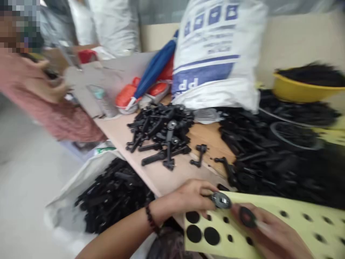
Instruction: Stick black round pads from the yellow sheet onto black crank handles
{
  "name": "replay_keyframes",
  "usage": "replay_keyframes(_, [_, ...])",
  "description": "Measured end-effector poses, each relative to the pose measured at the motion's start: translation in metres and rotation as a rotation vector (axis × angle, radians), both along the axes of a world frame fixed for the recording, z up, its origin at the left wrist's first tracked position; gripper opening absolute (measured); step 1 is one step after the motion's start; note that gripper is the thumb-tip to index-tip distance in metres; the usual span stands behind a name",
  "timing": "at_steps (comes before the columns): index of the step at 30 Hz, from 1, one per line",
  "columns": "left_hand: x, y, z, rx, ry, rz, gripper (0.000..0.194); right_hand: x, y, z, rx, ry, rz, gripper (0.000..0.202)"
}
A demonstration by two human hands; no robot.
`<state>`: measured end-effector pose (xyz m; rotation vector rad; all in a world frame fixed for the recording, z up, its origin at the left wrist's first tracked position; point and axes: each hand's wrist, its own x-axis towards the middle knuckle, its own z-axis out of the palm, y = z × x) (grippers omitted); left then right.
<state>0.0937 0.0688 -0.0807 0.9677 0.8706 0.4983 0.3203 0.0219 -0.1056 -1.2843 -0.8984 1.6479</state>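
Note:
My left hand, with a dark beaded bracelet at the wrist, is closed on a black plastic part. The part's round end has a shiny metallic centre and faces up. Close beside it on the right, my right hand pinches a black round sticker; motion blurs this hand somewhat. Both hands are over a pale yellow backing sheet. Large and small black discs stick to that sheet. Beyond my left hand lies a single black crank-shaped part.
Black parts are heaped on the table and more fill the right side. A white sack, a blue umbrella and a yellow basin stand behind. An open bag of parts is below left. Another person works at far left.

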Motion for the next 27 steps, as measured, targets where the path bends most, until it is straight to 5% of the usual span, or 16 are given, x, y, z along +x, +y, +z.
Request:
replay_keyframes(6, [-0.004, 0.006, 0.011, -0.037, 0.023, 0.059, 0.044, -0.023, 0.007, 0.035, 0.060, 0.183, -0.086, 0.022])
replay_keyframes(14, [0.010, 0.005, 0.028, -0.027, 0.131, 0.045, 0.050, -0.023, 0.009, 0.035, 0.094, 0.225, -0.056, 0.022])
replay_keyframes(27, [0.002, 0.007, 0.025, 0.128, 0.241, -0.125, 0.037, -0.022, 0.011, 0.033, 0.141, 0.080, 0.036, 0.022])
